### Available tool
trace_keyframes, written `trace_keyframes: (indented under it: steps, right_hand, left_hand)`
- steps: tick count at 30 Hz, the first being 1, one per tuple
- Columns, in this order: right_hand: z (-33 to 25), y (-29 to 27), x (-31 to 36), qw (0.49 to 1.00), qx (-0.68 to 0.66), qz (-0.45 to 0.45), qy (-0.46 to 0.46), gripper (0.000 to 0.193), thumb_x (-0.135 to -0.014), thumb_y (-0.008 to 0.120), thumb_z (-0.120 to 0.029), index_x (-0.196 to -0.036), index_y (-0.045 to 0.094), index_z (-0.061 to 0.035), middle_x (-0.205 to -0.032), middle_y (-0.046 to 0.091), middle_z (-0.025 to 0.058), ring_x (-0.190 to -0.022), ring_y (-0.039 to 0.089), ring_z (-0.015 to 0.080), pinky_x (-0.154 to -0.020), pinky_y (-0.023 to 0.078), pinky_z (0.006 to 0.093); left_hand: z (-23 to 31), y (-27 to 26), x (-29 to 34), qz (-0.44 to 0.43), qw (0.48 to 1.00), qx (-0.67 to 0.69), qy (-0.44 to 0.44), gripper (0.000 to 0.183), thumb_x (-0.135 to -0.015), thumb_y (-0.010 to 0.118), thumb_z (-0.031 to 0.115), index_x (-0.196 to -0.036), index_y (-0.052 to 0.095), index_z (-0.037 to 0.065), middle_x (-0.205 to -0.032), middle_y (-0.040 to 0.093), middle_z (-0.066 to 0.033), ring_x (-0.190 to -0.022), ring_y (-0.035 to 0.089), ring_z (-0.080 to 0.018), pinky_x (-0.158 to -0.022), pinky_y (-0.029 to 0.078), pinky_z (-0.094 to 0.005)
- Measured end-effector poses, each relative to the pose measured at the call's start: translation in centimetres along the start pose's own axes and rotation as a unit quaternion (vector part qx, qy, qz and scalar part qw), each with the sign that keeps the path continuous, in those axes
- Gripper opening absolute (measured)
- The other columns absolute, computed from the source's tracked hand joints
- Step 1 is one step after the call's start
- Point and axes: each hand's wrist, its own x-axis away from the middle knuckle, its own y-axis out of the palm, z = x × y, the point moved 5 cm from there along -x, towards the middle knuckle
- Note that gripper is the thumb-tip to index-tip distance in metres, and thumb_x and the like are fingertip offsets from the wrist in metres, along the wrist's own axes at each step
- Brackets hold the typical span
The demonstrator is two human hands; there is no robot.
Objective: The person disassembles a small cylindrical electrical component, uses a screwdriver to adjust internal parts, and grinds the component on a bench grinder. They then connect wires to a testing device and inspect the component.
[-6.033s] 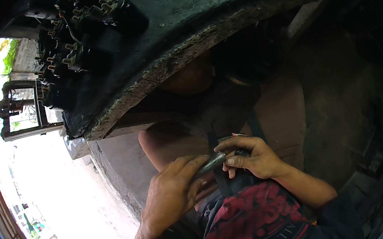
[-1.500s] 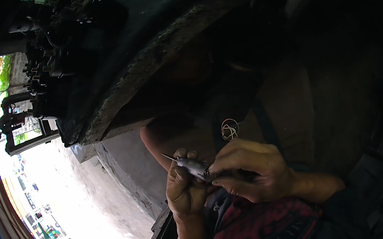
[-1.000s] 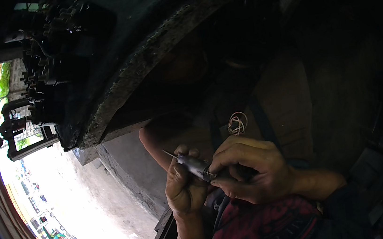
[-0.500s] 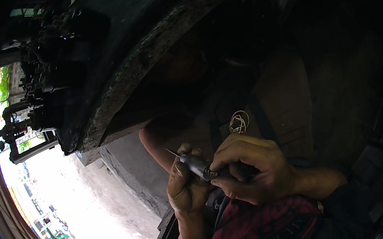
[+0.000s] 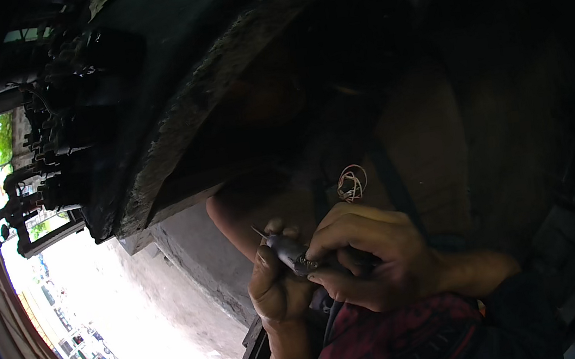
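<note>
A small grey metal cylinder (image 5: 286,250) with a thin pin at its far end tilts up to the left in front of my chest. My left hand (image 5: 276,287) is closed round it, thumb along its near side and fingertips showing behind. Over its lower right end, which looks dark and ridged, my right hand (image 5: 374,255) bends with thumb and forefinger pinched on that end. The details between those fingertips are too dark to make out. Just beyond my right hand lies a loose loop of thin pale wire (image 5: 352,183).
A large dark curved body with a rough, worn rim (image 5: 176,132) arches across the upper left. Dark fittings and pipes (image 5: 51,157) stick out at its left side. A pale concrete floor (image 5: 197,253) stretches to the bright opening at left. Deep shadow covers the right side.
The cylinder and both hands have shifted slightly left, with the cylinder's ridged end turned a little. My grip on it stays. The whole view has moved slightly.
</note>
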Motion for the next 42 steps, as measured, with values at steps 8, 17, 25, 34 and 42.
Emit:
trace_keyframes:
  steps: [8, 17, 25, 34, 42]
  right_hand:
    - [0.4, 0.4, 0.1, 1.000, -0.018, 0.013, 0.008, 0.019, -0.086, 0.077, -0.006, -0.101, 0.066, -0.0018, -0.089, 0.062, 0.0063, -0.066, 0.062, 0.0101, -0.054, 0.050, 0.0244]
    - [0.2, 0.3, 0.2, 1.000, -0.006, 0.014, -0.015, 0.021, -0.085, 0.078, -0.007, -0.102, 0.066, -0.0018, -0.089, 0.061, 0.0064, -0.065, 0.062, 0.0103, -0.053, 0.050, 0.0242]
    - [0.3, 0.5, 0.2, 1.000, 0.000, 0.010, -0.010, 0.021, -0.086, 0.078, -0.007, -0.102, 0.066, -0.0019, -0.090, 0.062, 0.0071, -0.065, 0.063, 0.0109, -0.054, 0.050, 0.0245]
    - [0.3, 0.5, 0.1, 1.000, 0.011, 0.010, 0.001, 0.023, -0.084, 0.080, -0.006, -0.103, 0.066, -0.0027, -0.087, 0.063, 0.0059, -0.062, 0.060, 0.0091, -0.052, 0.048, 0.0250]
    - [0.5, 0.8, 0.1, 1.000, -0.004, 0.020, -0.002, 0.024, -0.082, 0.078, -0.002, -0.103, 0.067, -0.0043, -0.083, 0.062, 0.0042, -0.061, 0.058, 0.0066, -0.051, 0.046, 0.0239]
  left_hand:
    - [0.0, -0.2, 0.0, 0.004, 1.000, -0.026, -0.007, 0.036, -0.107, 0.050, 0.025, -0.134, 0.042, 0.002, -0.128, 0.053, -0.0188, -0.113, 0.065, -0.0335, -0.093, 0.058, -0.0470]
    - [-0.2, -0.6, 0.1, -0.017, 0.999, -0.029, -0.022, 0.044, -0.108, 0.048, 0.036, -0.134, 0.049, 0.001, -0.128, 0.058, -0.0203, -0.122, 0.059, -0.0331, -0.107, 0.047, -0.0499]
    - [0.1, -1.0, 0.4, 0.007, 0.999, -0.047, -0.015, 0.044, -0.107, 0.048, 0.037, -0.135, 0.049, 0.002, -0.128, 0.060, -0.0210, -0.121, 0.060, -0.0351, -0.105, 0.048, -0.0517]
    - [0.0, -0.8, 0.2, -0.015, 0.998, -0.068, -0.006, 0.037, -0.107, 0.051, 0.028, -0.134, 0.045, 0.003, -0.127, 0.058, -0.0207, -0.095, 0.069, -0.0283, -0.086, 0.058, -0.0431]
    - [0.3, -1.2, 0.3, 0.011, 0.999, -0.046, -0.010, 0.037, -0.107, 0.052, 0.029, -0.134, 0.046, 0.004, -0.126, 0.058, -0.0180, -0.090, 0.068, -0.0247, -0.087, 0.057, -0.0455]
